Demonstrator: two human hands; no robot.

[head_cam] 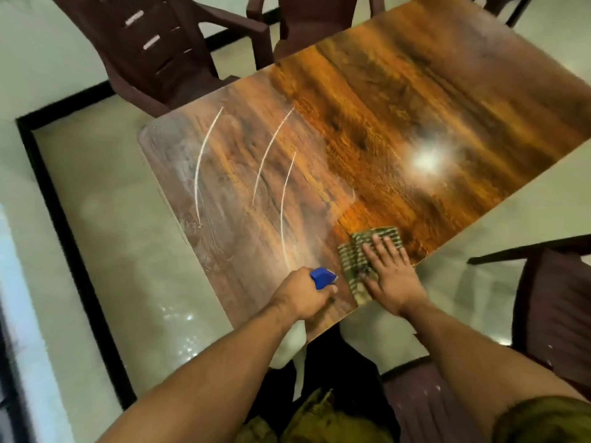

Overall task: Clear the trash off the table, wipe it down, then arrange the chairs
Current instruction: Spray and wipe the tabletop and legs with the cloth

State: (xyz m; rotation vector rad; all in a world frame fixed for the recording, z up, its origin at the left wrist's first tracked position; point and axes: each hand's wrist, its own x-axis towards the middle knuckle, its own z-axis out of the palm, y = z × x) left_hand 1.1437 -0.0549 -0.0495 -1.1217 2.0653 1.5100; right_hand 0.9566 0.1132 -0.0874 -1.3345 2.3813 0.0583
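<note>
Your right hand (388,273) lies flat on a folded striped cloth (383,234), fingers straight and spread, pressing it onto the wooden table (367,123) right at the near edge. Your left hand (307,292) is wrapped round the neck of a spray bottle (323,277), with the blue head aimed across the tabletop and the white body showing below your fist.

No trash is in view on the top, so this looks like the wiping step. Spray lightly and let the flat palm do the work. Run the cloth in long, overlapping passes with the grain, from the far side back toward you. Give the left end extra attention, since it looks dull and hazy. Thin white arcs (204,167) cross that half; I cannot tell whether they are liquid in flight or marks on the surface. Hold the bottle out of the cloth's path, and turn the cloth to a fresh face once it drags.

The tabletop is glossy and throws back a bright glare spot (427,159), which can hide streaks, so check it from another angle. The floor (112,251) is pale, shiny tile with a black border strip (73,244). Brown plastic chairs stand at the far left corner (153,46), the far edge (313,24), your right (556,308) and by your legs (425,407). None of them is tucked in yet.
</note>
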